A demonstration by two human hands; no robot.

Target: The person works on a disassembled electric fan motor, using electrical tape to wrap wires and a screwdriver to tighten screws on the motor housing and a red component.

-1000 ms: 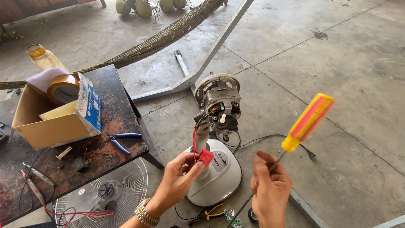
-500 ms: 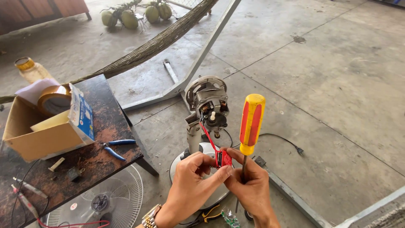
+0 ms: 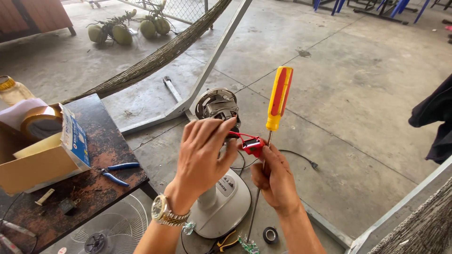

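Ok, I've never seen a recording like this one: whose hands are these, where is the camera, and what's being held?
The camera sits on a person's head and looks down, so both hands are that person's own. The left hand, with a wristwatch, reaches to a bare fan motor on a white fan base. The right hand grips a small red part with red wires, plus a screwdriver with a yellow and red handle pointing up. To the left, a dark table carries a cardboard box and blue-handled pliers. A tape roll lies on the concrete floor.
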